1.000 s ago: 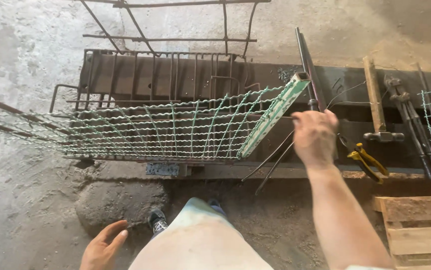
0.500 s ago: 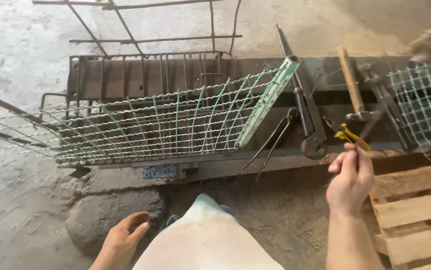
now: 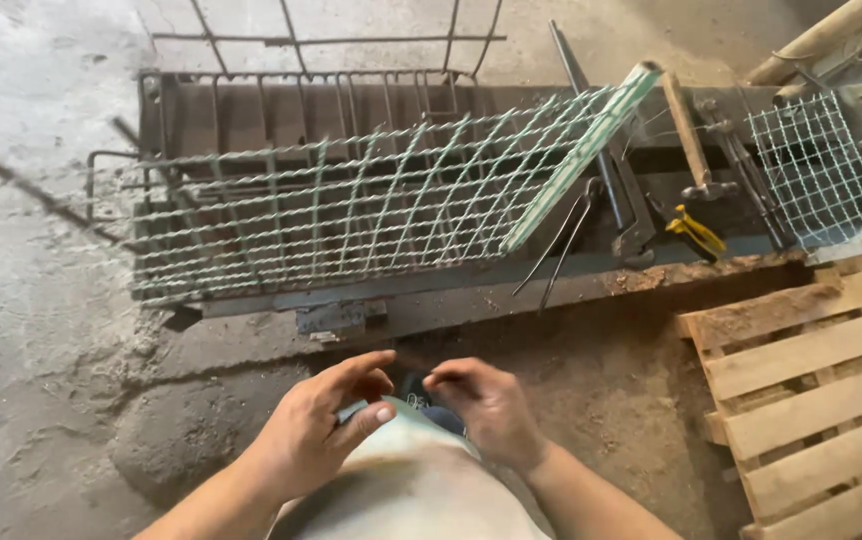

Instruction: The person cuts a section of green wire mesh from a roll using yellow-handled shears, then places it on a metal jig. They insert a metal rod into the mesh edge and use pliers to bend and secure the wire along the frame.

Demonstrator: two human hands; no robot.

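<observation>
Hovering both hands low over our lap, near edge of view, nothing gripped that we can see. Left hand [image 3: 316, 435] has its fingers loosely curled, index stretched toward the right, thumb tip resting on the pale trouser fabric. Right hand [image 3: 486, 405] is pinched narrow, thumb and index tips nearly meeting; whether a small bit of wire sits between them, we cannot tell.

Closest work item is the green wire mesh cage [image 3: 351, 205], lying far of both hands on the dark steel worktop [image 3: 451, 295]. Long axis runs left-right, its right end capped by a pale green flat bar [image 3: 581, 155] tilted up toward the far right. Cage sits well apart from the fingers, straight ahead; left hand is slightly nearer its middle, right hand nearer the bar end.

Right of the cage on the worktop: long-handled tongs [image 3: 566, 235], yellow-handled pliers [image 3: 693, 232], a wooden-handled hammer [image 3: 689, 140], then a small galvanised mesh panel [image 3: 813, 170]. Wooden pallet [image 3: 801, 380] sits on the dirt floor at near right.
</observation>
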